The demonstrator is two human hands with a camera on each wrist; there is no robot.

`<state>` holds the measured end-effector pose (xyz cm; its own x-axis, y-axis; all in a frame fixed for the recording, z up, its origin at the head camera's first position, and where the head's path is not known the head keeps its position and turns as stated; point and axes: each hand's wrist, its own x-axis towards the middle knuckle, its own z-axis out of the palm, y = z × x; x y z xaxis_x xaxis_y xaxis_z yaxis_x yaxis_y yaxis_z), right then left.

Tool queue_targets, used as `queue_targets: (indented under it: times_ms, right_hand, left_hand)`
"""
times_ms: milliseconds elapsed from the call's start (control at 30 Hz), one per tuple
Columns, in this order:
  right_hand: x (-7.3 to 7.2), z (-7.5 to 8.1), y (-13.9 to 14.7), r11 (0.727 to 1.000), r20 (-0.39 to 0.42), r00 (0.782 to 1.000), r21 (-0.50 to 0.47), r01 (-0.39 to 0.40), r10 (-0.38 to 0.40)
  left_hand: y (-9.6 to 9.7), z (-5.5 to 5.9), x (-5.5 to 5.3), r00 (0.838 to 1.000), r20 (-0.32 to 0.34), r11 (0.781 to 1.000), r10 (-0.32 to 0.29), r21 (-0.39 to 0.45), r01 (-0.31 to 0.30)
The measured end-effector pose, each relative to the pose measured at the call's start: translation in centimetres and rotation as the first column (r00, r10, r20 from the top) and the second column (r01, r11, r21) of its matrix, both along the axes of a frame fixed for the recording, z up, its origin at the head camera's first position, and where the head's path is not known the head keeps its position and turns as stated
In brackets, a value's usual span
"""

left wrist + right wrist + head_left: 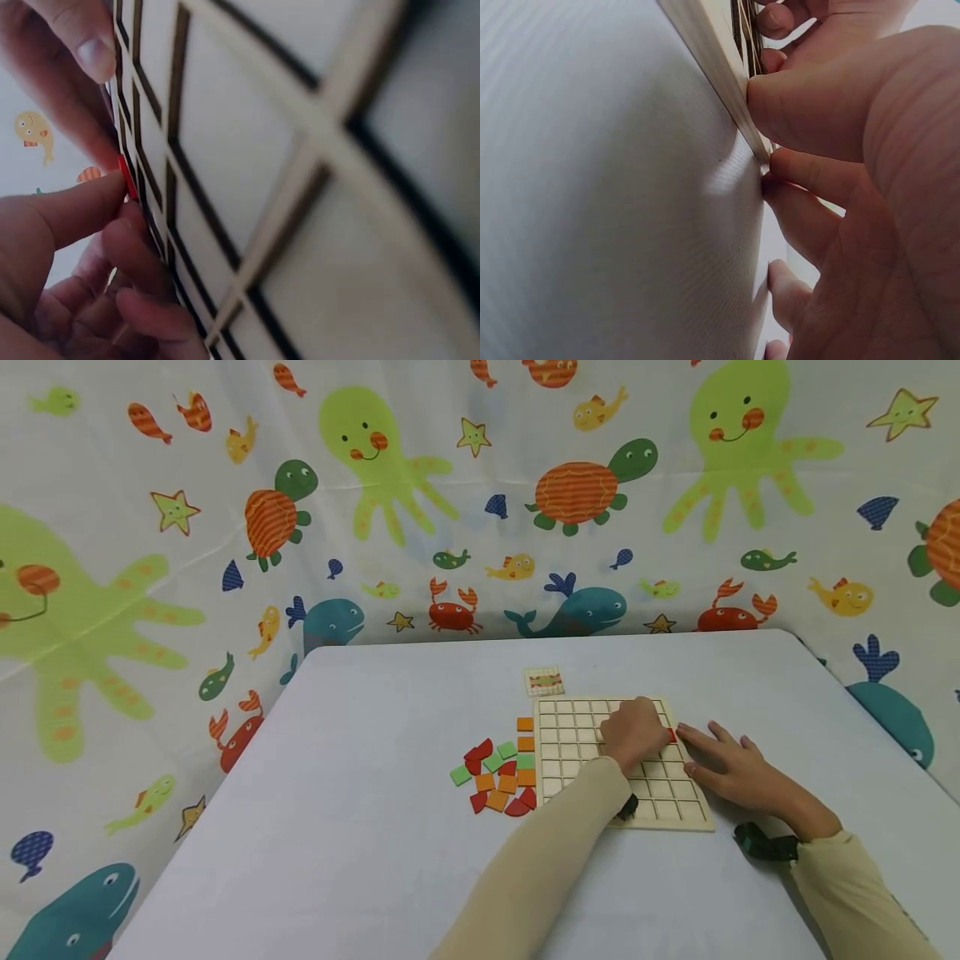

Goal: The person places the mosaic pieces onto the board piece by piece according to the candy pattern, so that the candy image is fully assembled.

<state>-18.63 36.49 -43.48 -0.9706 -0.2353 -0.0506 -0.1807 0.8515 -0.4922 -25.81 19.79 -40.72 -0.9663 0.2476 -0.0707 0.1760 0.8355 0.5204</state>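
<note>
A wooden grid board [558, 760] lies on the table. Over its right part, my left hand [630, 735] pinches a small red piece [672, 735] at the right-hand column of squares. In the left wrist view, the thumb and fingers meet around the red piece [127, 178], which touches the grid and is partly hidden by them. My right hand [738, 774] lies beside the board's right edge with its fingers extended. Its thumb and forefinger touch the wooden edge [716, 79] in the right wrist view, while the other fingers rest on the table.
Left of the board lie loose red quarter-circle pieces [517, 807] and orange [497, 800] and green [461, 775] squares, several of each. Behind the board is a small pattern card [543, 681]. A curtain with sea animals [450, 527] hangs beyond the white table [337, 827].
</note>
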Motion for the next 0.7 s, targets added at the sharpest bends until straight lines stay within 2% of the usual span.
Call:
queue_targets:
  times_ms: [133, 267, 333, 433, 533, 600, 700]
  right_hand:
    - [0.0, 0.0, -0.3, 1.000, 0.009, 1.000, -0.008, 0.007, -0.007]
    - [-0.1, 0.0, -0.5, 1.000, 0.010, 1.000, -0.002, 0.004, -0.004]
    - [-0.1, 0.0, -0.5, 1.000, 0.005, 1.000, 0.013, 0.003, -0.003]
    - [0.0, 0.0, -0.4, 0.999, 0.008, 1.000, 0.033, 0.008, -0.009]
    - [0.1, 0.1, -0.3, 0.999, 0.014, 1.000, 0.038, 0.016, -0.017]
    - [0.1, 0.2, -0.3, 0.999, 0.022, 1.000, 0.036, 0.017, -0.018]
    - [0.0, 0.4, -0.4, 0.999, 0.033, 0.999, 0.036, 0.013, -0.014]
  left_hand:
    - [-0.3, -0.4, -0.1, 1.000, -0.014, 1.000, -0.011, 0.024, 0.011]
    - [-0.8, -0.4, 0.1, 1.000, -0.017, 0.998, -0.002, 0.066, 0.003]
    - [-1.0, -0.3, 0.2, 1.000, 0.008, 0.993, 0.018, 0.117, -0.018]
    - [-1.6, 0.2, 0.4, 0.994, 0.106, 0.969, 0.025, 0.244, -0.051]
    - [-2.9, 1.0, 0.5, 0.980, 0.194, 0.908, -0.043, 0.417, -0.043]
    - [-4.2, 1.5, 0.4, 0.967, 0.222, 0.842, -0.122, 0.539, -0.017]
    - [-6.8, 2.0, 0.1, 0.950, 0.226, 0.733, -0.215, 0.680, 0.004]
